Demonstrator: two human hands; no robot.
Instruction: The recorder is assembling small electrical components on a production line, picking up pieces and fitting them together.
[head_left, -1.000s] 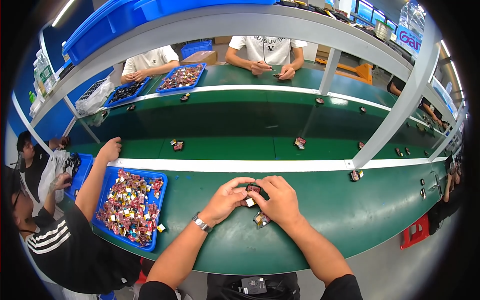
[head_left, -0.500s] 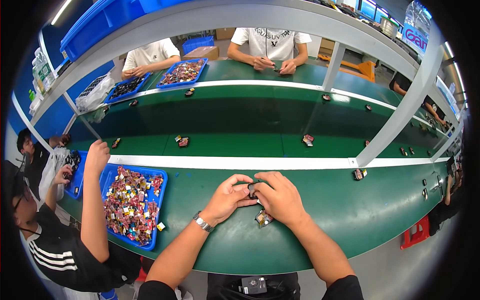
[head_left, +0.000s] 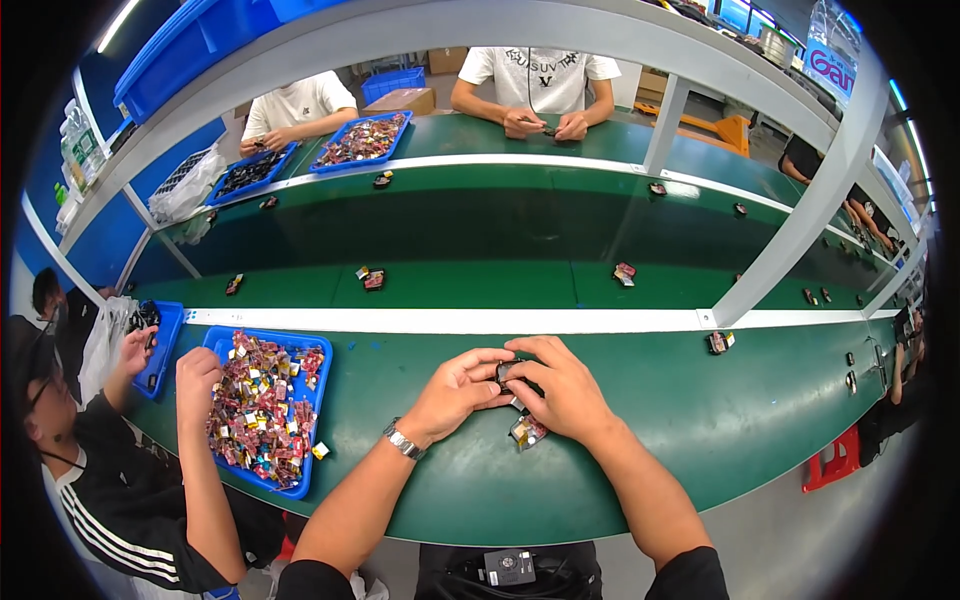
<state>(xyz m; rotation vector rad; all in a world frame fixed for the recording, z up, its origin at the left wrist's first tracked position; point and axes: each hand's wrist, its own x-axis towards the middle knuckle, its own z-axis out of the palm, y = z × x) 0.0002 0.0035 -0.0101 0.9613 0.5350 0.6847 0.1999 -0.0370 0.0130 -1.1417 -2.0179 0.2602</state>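
Note:
Over the green worktable, both my hands are closed on one small black plastic casing (head_left: 508,374). My left hand (head_left: 462,392), with a metal watch on its wrist, grips the casing from the left between thumb and fingers. From the other side my right hand (head_left: 562,388) presses on it, its fingers bent over the top. The casing's details are partly hidden by my fingers. Just beneath my hands lies a small electronic assembly (head_left: 527,431) with a pale, yellowish part, resting on the table.
Left of my arms stands a blue tray (head_left: 325,400) heaped with small red circuit boards. A co-worker's hand (head_left: 198,378) is at its left edge. Beyond a white rail (head_left: 450,320), a green belt (head_left: 480,290) carries scattered assemblies. A grey post (head_left: 790,210) rises at right.
My fingers have shifted a little on the casing, showing more of its dark face. The co-worker's raised hand has come down beside the tray. Assemblies on the belt have moved slightly right.

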